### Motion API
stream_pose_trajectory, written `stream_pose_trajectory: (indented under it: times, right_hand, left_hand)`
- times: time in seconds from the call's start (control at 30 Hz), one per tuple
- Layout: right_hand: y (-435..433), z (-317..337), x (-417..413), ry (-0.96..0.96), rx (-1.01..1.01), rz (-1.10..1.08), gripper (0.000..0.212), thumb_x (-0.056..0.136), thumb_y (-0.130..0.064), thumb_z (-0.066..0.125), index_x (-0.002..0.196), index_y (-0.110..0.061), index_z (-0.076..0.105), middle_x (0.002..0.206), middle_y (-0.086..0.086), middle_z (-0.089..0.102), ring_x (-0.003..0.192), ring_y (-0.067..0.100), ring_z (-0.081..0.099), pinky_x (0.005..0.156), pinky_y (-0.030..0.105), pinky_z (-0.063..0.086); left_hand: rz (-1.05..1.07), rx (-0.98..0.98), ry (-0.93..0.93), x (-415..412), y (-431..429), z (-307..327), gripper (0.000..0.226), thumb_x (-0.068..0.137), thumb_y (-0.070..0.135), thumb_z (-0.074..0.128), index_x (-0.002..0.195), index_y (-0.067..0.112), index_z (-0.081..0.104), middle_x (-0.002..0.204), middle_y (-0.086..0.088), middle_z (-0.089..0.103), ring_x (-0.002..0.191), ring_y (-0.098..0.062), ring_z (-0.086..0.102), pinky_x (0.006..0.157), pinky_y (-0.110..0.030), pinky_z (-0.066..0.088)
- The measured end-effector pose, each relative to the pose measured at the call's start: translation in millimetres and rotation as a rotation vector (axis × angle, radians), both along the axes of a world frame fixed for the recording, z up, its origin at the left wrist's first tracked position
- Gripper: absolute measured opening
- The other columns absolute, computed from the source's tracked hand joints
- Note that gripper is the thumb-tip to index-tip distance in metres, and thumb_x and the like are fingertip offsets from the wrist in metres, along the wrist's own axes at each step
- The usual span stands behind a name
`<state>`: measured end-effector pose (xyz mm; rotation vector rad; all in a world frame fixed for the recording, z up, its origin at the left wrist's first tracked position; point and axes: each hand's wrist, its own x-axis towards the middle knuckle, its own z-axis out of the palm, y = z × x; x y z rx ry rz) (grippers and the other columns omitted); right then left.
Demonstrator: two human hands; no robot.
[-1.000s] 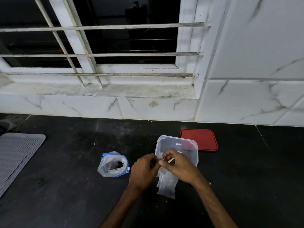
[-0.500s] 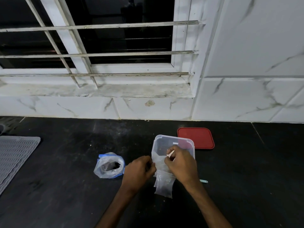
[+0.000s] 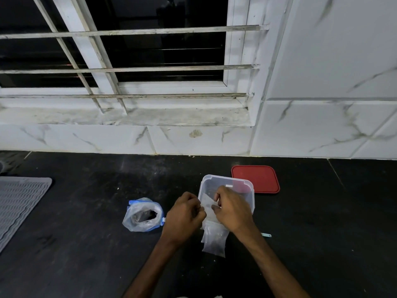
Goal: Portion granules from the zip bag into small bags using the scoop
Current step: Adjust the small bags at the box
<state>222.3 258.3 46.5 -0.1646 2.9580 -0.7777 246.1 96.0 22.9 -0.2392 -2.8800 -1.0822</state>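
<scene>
My left hand (image 3: 184,214) and my right hand (image 3: 233,209) each pinch the top of a small clear bag (image 3: 208,208), holding it in front of a clear plastic container (image 3: 247,190). More small clear bags (image 3: 214,240) lie on the black counter just below my hands. The zip bag (image 3: 142,215), blue-edged and open with dark granules inside, stands to the left of my left hand. A pale green scoop handle (image 3: 266,234) pokes out from behind my right forearm; its bowl is hidden.
A red lid (image 3: 255,179) lies flat behind the container near the white marble-tiled wall. A grey ribbed mat (image 3: 19,203) covers the counter's left edge. A barred window sits above the sill.
My hands have drawn slightly apart along the small bag's top. The view has shifted a little.
</scene>
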Motion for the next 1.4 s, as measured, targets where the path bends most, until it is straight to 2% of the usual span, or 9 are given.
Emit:
stream_pose_trajectory:
  times: [0.1,0.3,0.53,0.7,0.87,1.0,1.1,1.3,1.4]
  right_hand:
    - [7,4,-5,-0.077,-0.046,-0.001,0.016,0.088,-0.031,0.066,0.097,-0.022,0.056,0.085,-0.004,0.066,0.077,0.012,0.063,0.070,0.029,0.054]
    - [1,15,-2,-0.081,-0.067,0.047,0.015,0.089,-0.028,0.061,0.100,-0.022,0.053,0.083,-0.005,0.064,0.073,0.012,0.061,0.066,0.029,0.052]
    - [2,32,7,-0.051,-0.210,0.060,0.024,0.090,-0.043,0.063,0.107,-0.030,0.052,0.096,-0.013,0.066,0.083,0.002,0.063,0.074,0.023,0.055]
    - [5,57,12,-0.073,-0.332,0.275,0.029,0.093,-0.049,0.054,0.108,-0.027,0.066,0.104,-0.012,0.068,0.094,0.003,0.063,0.086,0.031,0.054]
    - [-3,51,16,-0.203,-0.019,0.428,0.049,0.086,-0.068,0.047,0.111,-0.030,0.065,0.109,-0.003,0.070,0.090,0.014,0.066,0.084,0.039,0.056]
    - [0,53,17,-0.323,0.015,0.466,0.058,0.081,-0.072,0.051,0.122,-0.033,0.059,0.120,-0.002,0.067,0.062,0.009,0.065,0.083,0.037,0.056]
    - [0,52,18,-0.314,0.025,0.506,0.058,0.080,-0.073,0.050,0.123,-0.035,0.058,0.118,-0.005,0.069,0.084,0.012,0.071,0.084,0.038,0.056]
    - [40,47,20,-0.162,-0.470,0.170,0.019,0.093,-0.036,0.060,0.107,-0.028,0.070,0.096,-0.014,0.072,0.075,0.002,0.068,0.068,0.016,0.052]
    - [93,4,12,-0.098,-0.257,-0.035,0.016,0.094,-0.035,0.059,0.102,-0.026,0.069,0.092,-0.010,0.072,0.077,0.004,0.066,0.070,0.024,0.053]
  left_hand:
    - [-0.049,0.179,0.011,2,-11,0,0.020,0.089,0.047,0.061,0.096,0.029,0.060,0.109,0.015,0.056,0.099,-0.009,0.060,0.082,-0.033,0.054]
    - [-0.198,0.303,-0.041,11,-8,-2,0.102,0.065,0.053,0.086,0.147,0.029,0.032,0.149,0.017,0.042,0.136,-0.007,0.043,0.111,-0.035,0.040]
    - [0.000,0.308,0.100,12,4,-3,0.045,0.083,0.051,0.066,0.124,0.044,0.049,0.121,0.019,0.063,0.113,-0.006,0.060,0.096,-0.044,0.050]
    - [0.023,0.301,0.077,13,7,-4,0.040,0.083,0.049,0.064,0.120,0.039,0.052,0.114,0.018,0.064,0.106,-0.007,0.062,0.090,-0.040,0.052]
    - [0.032,0.264,0.025,15,10,-12,0.036,0.079,0.025,0.063,0.110,0.037,0.050,0.100,0.016,0.065,0.094,-0.008,0.064,0.079,-0.041,0.055]
    - [0.038,0.280,-0.020,17,6,-15,0.038,0.078,0.028,0.067,0.111,0.036,0.051,0.102,0.015,0.065,0.099,-0.008,0.063,0.084,-0.039,0.055]
    - [0.053,0.306,-0.040,23,6,-19,0.038,0.081,0.031,0.067,0.114,0.039,0.051,0.106,0.013,0.066,0.101,-0.008,0.064,0.087,-0.038,0.055]
    - [0.161,0.395,-0.068,47,9,-32,0.042,0.080,0.047,0.074,0.116,0.038,0.055,0.114,0.022,0.061,0.107,0.000,0.060,0.086,-0.025,0.053]
    - [0.176,0.331,-0.107,63,7,-55,0.049,0.079,0.054,0.073,0.120,0.036,0.053,0.125,0.028,0.047,0.117,0.006,0.050,0.092,-0.013,0.046]
